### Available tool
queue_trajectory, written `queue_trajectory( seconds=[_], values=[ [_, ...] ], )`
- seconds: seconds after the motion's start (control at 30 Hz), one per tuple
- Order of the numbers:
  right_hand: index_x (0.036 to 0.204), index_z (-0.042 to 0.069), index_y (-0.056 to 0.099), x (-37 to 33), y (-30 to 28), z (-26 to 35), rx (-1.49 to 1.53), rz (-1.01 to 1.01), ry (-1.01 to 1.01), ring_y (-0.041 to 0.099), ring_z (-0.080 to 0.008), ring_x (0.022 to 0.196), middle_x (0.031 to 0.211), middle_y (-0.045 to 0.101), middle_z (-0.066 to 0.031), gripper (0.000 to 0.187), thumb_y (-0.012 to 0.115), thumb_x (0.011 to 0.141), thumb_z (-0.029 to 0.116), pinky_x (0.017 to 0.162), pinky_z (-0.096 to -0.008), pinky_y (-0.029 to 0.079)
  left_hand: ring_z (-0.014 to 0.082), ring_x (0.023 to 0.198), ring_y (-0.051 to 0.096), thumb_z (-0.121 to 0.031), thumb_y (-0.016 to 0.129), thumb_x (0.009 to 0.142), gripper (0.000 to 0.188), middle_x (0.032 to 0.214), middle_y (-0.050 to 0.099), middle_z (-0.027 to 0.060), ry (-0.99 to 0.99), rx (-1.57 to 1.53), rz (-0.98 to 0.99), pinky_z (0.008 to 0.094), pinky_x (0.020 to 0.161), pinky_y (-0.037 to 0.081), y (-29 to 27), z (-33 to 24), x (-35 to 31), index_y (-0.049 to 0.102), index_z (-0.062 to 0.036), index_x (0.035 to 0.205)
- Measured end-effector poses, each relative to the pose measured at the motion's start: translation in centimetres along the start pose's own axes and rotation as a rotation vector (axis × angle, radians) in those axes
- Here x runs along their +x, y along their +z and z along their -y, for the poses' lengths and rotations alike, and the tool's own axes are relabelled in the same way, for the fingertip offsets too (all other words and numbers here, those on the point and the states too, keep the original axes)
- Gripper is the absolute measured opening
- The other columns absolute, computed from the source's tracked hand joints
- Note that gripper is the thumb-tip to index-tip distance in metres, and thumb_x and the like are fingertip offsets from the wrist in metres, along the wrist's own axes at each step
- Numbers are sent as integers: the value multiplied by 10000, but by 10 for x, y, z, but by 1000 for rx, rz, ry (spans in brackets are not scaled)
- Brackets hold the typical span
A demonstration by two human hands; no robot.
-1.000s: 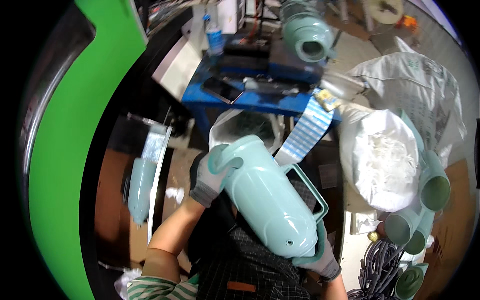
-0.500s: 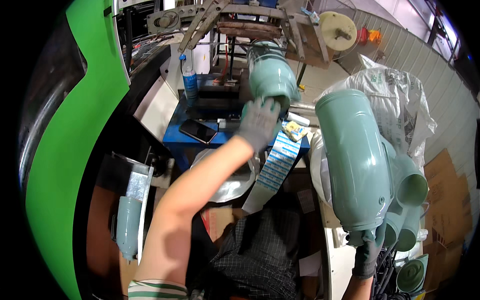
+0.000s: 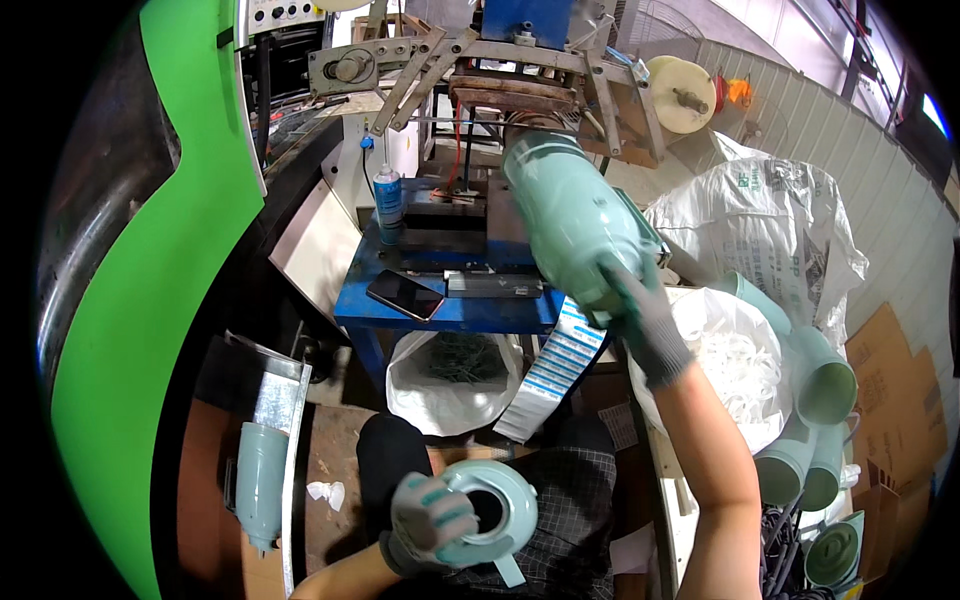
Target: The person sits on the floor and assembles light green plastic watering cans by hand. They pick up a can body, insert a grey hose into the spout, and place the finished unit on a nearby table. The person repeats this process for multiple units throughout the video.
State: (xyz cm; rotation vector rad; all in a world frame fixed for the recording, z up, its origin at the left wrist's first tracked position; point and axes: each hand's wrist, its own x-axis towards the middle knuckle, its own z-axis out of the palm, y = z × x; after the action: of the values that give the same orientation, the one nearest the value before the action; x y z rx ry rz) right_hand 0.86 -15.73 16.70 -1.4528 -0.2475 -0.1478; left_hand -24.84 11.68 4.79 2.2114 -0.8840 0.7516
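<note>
My gloved right hand (image 3: 640,315) is raised and grips the lower end of a pale green plastic jug body (image 3: 570,215). The jug is tilted, and its top reaches under the metal press head (image 3: 520,75) of the machine. My gloved left hand (image 3: 430,520) is low over my lap and holds a second pale green jug (image 3: 492,505), seen end-on with its round opening facing me. A strip of blue-and-white labels (image 3: 555,370) hangs down from the blue table (image 3: 450,312) between the two hands.
A phone (image 3: 405,295) and a spray bottle (image 3: 388,195) are on the blue table, with a white bag (image 3: 450,380) beneath it. On the right are a white sack (image 3: 745,365) and stacked green jugs (image 3: 820,385). At left, another jug (image 3: 262,480) lies beside a green machine cover (image 3: 150,260).
My left hand has come down from the machine to my lap with a jug in it. My right hand has swung its jug from the right side up under the press head.
</note>
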Motion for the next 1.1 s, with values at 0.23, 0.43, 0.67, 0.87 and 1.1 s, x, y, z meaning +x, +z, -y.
queue_trajectory(
  seconds=[0.23, 0.43, 0.67, 0.87, 1.1],
  values=[
    [1450, 106, 466, 160, 43, -38, 409, -74, 343, 672, -334, 1112, 1324, 612, -164, 643, 732, 943, 397, 867, -519, 603, 182, 705, 607, -203, 723, 610, 155, 881, 668, -65, 185, -15, 133, 335, 531, 431, 7, -23, 14, 692, -250, 754],
    [1529, 89, 462, 154, 16, -74, 569, 77, -34, 608, -284, 1257, 1423, 584, -138, 622, 659, 1017, 384, 1042, -412, 520, 288, 840, 634, -226, 797, 708, 223, 930, 667, 43, 101, -132, 132, 475, 730, 492, 13, -15, 9, 681, -210, 899],
    [1482, 22, 471, -140, 14, -64, -140, -68, -171, 628, -275, 1226, 1386, 602, -168, 642, 726, 990, 347, 1033, -401, 517, 377, 740, 551, -290, 828, 722, 289, 809, 572, 97, 134, -19, 133, 511, 677, 423, 9, 5, -7, 619, -141, 852],
    [1273, 33, 624, -296, -175, -60, -804, -780, -232, 662, -217, 1002, 1179, 630, -130, 453, 820, 868, 89, 852, -336, 572, 348, 692, 488, -295, 834, 606, 351, 734, 482, 61, 183, -23, 186, 495, 657, 374, -7, 6, 25, 538, -154, 730],
    [1316, 14, 637, -427, -391, -30, -1328, -1145, 603, 700, -361, 1023, 1144, 721, -228, 520, 747, 921, 333, 923, -456, 530, 339, 752, 539, -391, 953, 520, 585, 871, 562, 30, 365, -192, 338, 486, 675, 354, 15, -27, 23, 553, -185, 895]
  ],
)
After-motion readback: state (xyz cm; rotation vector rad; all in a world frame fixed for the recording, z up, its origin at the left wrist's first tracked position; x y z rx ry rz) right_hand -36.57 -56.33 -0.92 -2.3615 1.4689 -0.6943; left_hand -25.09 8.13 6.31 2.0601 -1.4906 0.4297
